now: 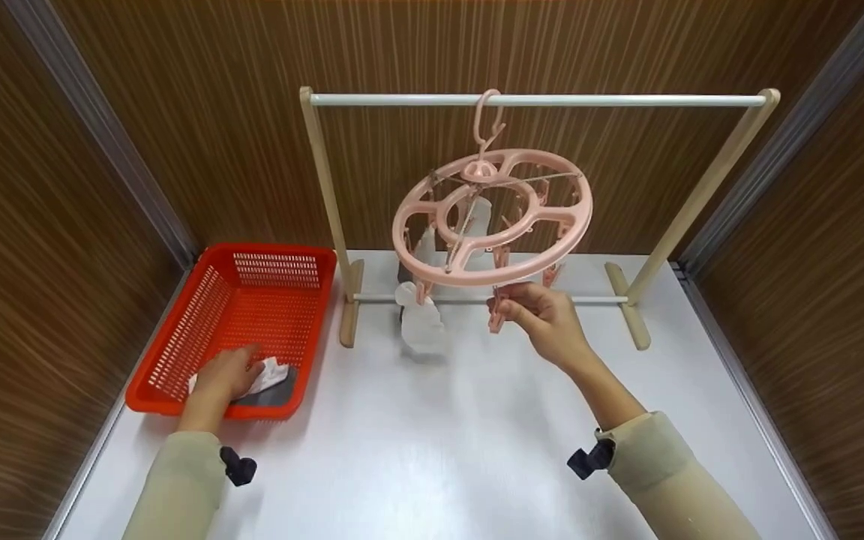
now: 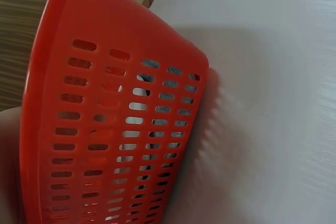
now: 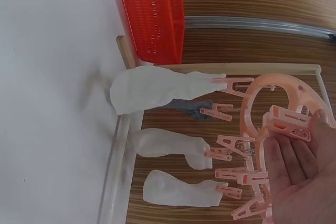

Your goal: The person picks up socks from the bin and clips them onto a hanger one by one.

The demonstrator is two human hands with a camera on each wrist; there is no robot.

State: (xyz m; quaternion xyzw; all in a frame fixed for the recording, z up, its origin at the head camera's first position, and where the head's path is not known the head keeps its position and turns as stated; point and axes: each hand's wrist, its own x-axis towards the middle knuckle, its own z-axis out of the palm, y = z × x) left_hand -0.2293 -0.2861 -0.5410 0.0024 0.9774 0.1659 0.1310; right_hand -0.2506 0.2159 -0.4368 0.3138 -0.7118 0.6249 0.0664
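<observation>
My right hand [image 1: 548,319] pinches a pink clothespin [image 3: 287,121] that hangs from a round pink drying hanger [image 1: 462,274]. White socks [image 3: 163,88] and a grey sock [image 3: 184,106] dangle from other clips on that hanger. Over in the red plastic basket [image 1: 323,300], my left hand [image 1: 223,373] lies over a white sock [image 1: 273,375], thumb and fingers apart. A grey sock [image 1: 271,394] is beside it on the basket floor. In the left wrist view the basket's slotted wall hides the fingers.
The hanger hooks over the white top bar [image 1: 627,100] of a rack with wooden legs [image 1: 702,195]. The rack stands on a white table [image 1: 402,450], with wood-grain panels [image 1: 199,112] behind and at both sides. The basket sits left of the rack.
</observation>
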